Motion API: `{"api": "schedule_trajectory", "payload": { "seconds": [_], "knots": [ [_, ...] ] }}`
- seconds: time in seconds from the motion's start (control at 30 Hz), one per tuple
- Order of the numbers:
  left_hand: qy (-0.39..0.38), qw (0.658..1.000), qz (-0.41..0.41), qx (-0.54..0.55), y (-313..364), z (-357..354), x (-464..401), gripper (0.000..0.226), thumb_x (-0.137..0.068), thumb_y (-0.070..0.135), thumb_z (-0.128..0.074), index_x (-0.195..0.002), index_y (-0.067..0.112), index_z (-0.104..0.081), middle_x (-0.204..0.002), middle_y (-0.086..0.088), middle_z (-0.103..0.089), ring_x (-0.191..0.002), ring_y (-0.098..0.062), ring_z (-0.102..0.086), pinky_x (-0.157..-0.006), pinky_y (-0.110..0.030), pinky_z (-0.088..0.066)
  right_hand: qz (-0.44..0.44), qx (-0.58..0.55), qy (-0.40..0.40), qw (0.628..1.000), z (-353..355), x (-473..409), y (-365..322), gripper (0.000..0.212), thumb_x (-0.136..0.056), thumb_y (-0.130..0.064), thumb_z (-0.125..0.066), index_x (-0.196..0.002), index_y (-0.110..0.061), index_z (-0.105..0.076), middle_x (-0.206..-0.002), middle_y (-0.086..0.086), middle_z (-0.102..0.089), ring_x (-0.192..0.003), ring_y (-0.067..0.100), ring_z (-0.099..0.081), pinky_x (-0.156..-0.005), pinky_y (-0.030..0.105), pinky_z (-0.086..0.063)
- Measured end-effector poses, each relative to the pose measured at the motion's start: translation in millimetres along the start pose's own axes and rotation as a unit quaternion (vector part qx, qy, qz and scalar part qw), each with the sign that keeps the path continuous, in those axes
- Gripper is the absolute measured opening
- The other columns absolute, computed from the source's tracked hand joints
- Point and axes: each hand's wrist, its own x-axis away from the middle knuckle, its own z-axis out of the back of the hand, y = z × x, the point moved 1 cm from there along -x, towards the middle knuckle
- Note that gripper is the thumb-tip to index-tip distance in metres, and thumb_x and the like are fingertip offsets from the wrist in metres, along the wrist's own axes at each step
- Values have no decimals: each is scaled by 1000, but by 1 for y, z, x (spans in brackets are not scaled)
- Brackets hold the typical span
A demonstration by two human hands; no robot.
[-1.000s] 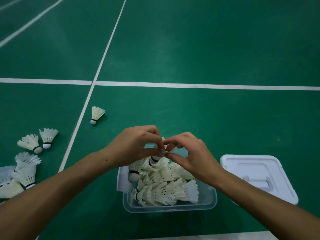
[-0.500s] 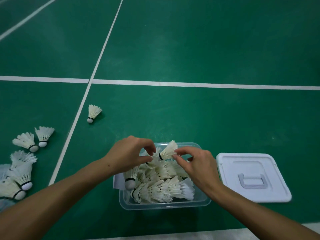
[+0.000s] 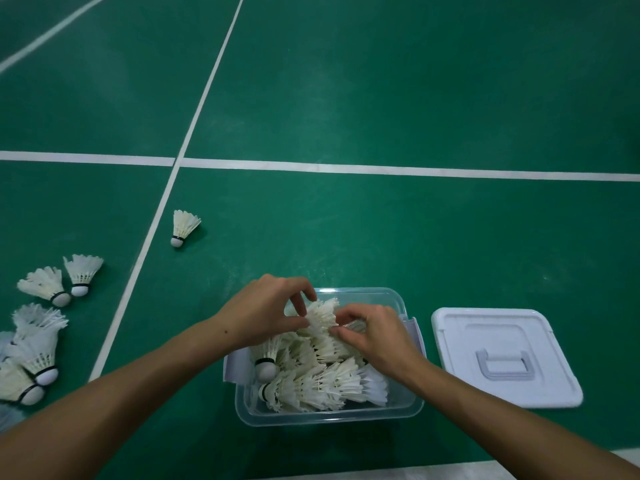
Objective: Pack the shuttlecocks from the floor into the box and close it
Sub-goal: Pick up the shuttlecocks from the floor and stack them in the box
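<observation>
A clear plastic box sits on the green floor, holding several white feather shuttlecocks. Over its far half, my left hand and my right hand both pinch one shuttlecock that rests on top of the pile. The box's white lid lies flat on the floor to the right, handle side up. A single shuttlecock lies on the floor beyond the box to the left. Several more shuttlecocks are grouped at the left edge.
White court lines cross the green floor beyond the box, and one runs diagonally between the box and the left group. A pale strip borders the floor at the bottom.
Both hands have come down from above the box with the shuttlecock, which now lies on the pile inside. The view has shifted slightly.
</observation>
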Motion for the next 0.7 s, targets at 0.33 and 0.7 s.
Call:
{"api": "schedule_trajectory", "payload": {
  "seconds": [0.33, 0.7],
  "knots": [
    [53, 956, -149, 247, 39, 38, 15, 87, -59, 46, -95, -132, 29, -51, -96, 6, -59, -48, -27, -44, -43, -44, -41, 43, -213, -70, 973, 50, 26, -58, 39, -88, -27, -85, -126, -21, -73, -121, -12, -77, -116, 7, -70, -98, 34, -60],
    [169, 955, -182, 166, 35, 25, 5, 69, -66, 54, -89, -119, 17, -64, -107, 12, -60, -82, -13, -62, -70, -32, -54, 34, -270, -68, 960, 41, 24, -53, 27, -86, -22, -87, -108, -15, -74, -103, 3, -79, -102, 16, -75, -89, 39, -64]
  ]
}}
